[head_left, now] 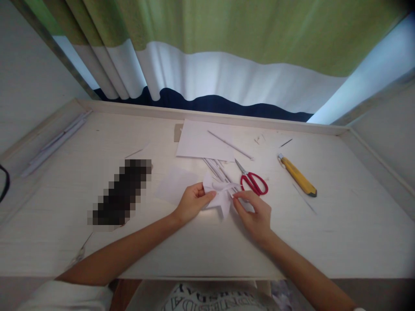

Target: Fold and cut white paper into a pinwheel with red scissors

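A white paper pinwheel (221, 199) with pointed, curved blades is held above the desk, close to its front middle. My left hand (193, 202) grips its left side, thumb on top and fingers bent behind. At its right side, my right hand (254, 214) pinches with thumb and forefinger at a blade's edge; whether a tiny part is also between the fingertips cannot be made out. Just behind the hands lie several rolled paper sticks (216, 169). Red-handled scissors (253, 182) rest beyond my right hand, blades pointing away and to the left.
White paper sheets (202, 140) lie at the back, with one thin stick (230, 144) across them. A yellow utility knife (297, 176) is on the right. A dark pixelated object (121, 194) lies left. Raised edges border the white desk (340, 242); a curtain (227, 65) hangs behind.
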